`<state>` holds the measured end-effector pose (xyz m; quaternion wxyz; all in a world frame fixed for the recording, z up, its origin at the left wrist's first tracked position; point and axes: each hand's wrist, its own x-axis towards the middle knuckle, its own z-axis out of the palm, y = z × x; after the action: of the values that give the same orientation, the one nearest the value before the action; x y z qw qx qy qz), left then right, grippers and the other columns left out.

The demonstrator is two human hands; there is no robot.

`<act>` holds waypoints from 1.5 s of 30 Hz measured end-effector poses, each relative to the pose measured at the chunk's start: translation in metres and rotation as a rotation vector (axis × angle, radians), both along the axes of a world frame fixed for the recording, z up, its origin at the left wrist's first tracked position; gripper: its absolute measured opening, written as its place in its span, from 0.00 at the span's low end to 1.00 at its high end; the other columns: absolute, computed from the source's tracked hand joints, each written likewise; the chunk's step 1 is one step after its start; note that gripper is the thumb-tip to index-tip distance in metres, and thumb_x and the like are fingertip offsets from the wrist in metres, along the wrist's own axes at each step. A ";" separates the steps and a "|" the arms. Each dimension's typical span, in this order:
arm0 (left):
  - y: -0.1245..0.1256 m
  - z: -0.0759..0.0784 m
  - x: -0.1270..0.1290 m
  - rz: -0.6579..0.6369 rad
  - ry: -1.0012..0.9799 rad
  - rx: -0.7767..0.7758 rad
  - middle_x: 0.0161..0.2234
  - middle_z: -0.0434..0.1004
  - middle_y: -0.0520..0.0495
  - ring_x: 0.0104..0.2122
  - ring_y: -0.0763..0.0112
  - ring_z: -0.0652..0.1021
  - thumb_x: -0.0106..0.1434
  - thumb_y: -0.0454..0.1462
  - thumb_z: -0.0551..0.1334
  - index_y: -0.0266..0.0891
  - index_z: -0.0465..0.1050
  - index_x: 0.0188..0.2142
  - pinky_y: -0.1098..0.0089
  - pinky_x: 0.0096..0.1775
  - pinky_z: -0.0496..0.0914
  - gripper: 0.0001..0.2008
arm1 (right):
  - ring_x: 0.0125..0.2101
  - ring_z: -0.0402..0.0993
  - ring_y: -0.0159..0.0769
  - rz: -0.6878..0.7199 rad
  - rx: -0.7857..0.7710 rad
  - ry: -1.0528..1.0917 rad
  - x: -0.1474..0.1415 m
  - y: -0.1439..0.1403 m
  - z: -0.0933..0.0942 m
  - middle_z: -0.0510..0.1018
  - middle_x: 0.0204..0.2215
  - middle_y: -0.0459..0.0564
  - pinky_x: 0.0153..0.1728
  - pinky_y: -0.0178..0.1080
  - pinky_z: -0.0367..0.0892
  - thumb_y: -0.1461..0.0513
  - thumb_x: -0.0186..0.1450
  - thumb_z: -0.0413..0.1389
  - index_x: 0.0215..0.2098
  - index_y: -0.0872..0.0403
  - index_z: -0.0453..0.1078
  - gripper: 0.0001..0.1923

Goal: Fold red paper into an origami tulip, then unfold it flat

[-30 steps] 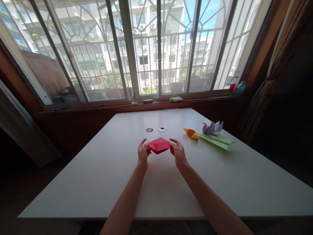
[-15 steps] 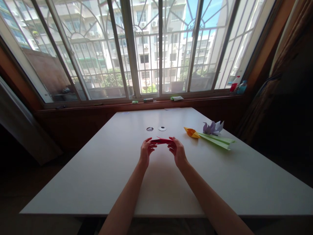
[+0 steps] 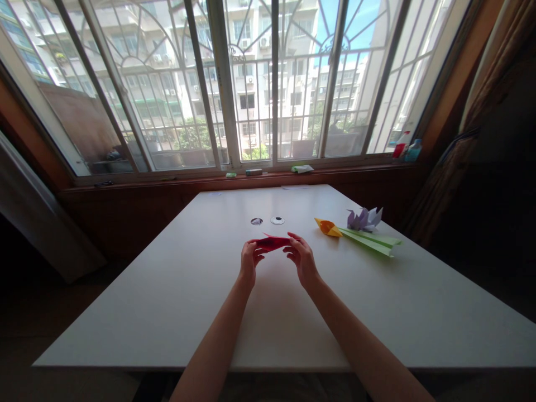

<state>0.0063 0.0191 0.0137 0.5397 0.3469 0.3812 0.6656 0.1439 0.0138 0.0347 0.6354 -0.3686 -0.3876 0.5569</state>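
Observation:
A piece of red folded paper [image 3: 273, 242] is held up over the middle of the white table [image 3: 176, 301]. Its left end is pinched in my left hand [image 3: 248, 261]. My right hand [image 3: 305, 260] has its thumb and forefinger at the right end, the other fingers curled below. One thin red point sticks up on the paper's far side, and the fingers cover both ends.
To the right lie an orange paper flower [image 3: 329, 227] on a pale green folded stem [image 3: 371, 241] and purple paper flowers [image 3: 363, 219]. Two round grommets [image 3: 277, 220] are set in the tabletop. Bottles [image 3: 412, 151] and small packets [image 3: 302, 168] stand along the windowsill.
The red paper has tilted and shows more of its near face, its right end a little farther left. My right hand has shifted slightly left with it.

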 end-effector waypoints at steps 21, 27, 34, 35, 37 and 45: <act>0.008 -0.010 -0.006 0.232 0.034 -0.057 0.27 0.67 0.52 0.25 0.76 0.69 0.50 0.42 0.56 0.39 0.63 0.29 0.75 0.27 0.62 0.10 | 0.27 0.68 0.33 0.001 -0.056 -0.257 -0.005 0.005 -0.009 0.74 0.25 0.47 0.25 0.33 0.61 0.50 0.49 0.57 0.26 0.54 0.67 0.16; 0.011 -0.011 -0.005 0.229 0.015 -0.063 0.26 0.68 0.52 0.25 0.76 0.69 0.50 0.42 0.58 0.37 0.64 0.30 0.74 0.28 0.62 0.11 | 0.27 0.67 0.33 -0.020 -0.055 -0.292 -0.004 0.005 -0.011 0.73 0.24 0.48 0.26 0.34 0.62 0.49 0.50 0.55 0.24 0.55 0.67 0.17; 0.014 -0.012 -0.006 0.258 -0.063 -0.058 0.27 0.70 0.50 0.25 0.76 0.71 0.48 0.39 0.62 0.36 0.65 0.31 0.74 0.29 0.65 0.12 | 0.24 0.68 0.32 -0.039 -0.061 -0.245 -0.004 0.008 -0.013 0.72 0.22 0.46 0.25 0.34 0.63 0.49 0.48 0.57 0.25 0.56 0.67 0.18; 0.014 -0.012 -0.006 0.257 -0.069 -0.063 0.28 0.71 0.49 0.26 0.76 0.72 0.48 0.38 0.62 0.36 0.65 0.31 0.74 0.29 0.65 0.11 | 0.24 0.68 0.32 -0.046 -0.060 -0.235 -0.004 0.008 -0.014 0.72 0.21 0.46 0.25 0.34 0.63 0.50 0.47 0.57 0.25 0.56 0.67 0.18; 0.013 -0.011 -0.006 0.255 -0.074 -0.072 0.28 0.71 0.49 0.26 0.76 0.72 0.49 0.37 0.62 0.36 0.65 0.31 0.74 0.30 0.66 0.10 | 0.23 0.68 0.32 -0.061 -0.053 -0.223 -0.004 0.009 -0.015 0.73 0.21 0.46 0.25 0.34 0.63 0.50 0.46 0.58 0.25 0.56 0.67 0.18; 0.009 -0.008 -0.005 0.180 -0.053 -0.012 0.30 0.73 0.47 0.28 0.75 0.73 0.47 0.39 0.65 0.35 0.67 0.32 0.72 0.32 0.67 0.14 | 0.28 0.71 0.37 -0.103 -0.013 -0.253 -0.002 0.007 -0.016 0.75 0.25 0.49 0.28 0.37 0.66 0.52 0.50 0.56 0.29 0.56 0.67 0.16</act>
<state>0.0014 0.0277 0.0060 0.4896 0.2906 0.4004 0.7180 0.1422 0.0208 0.0187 0.6068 -0.4594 -0.4415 0.4752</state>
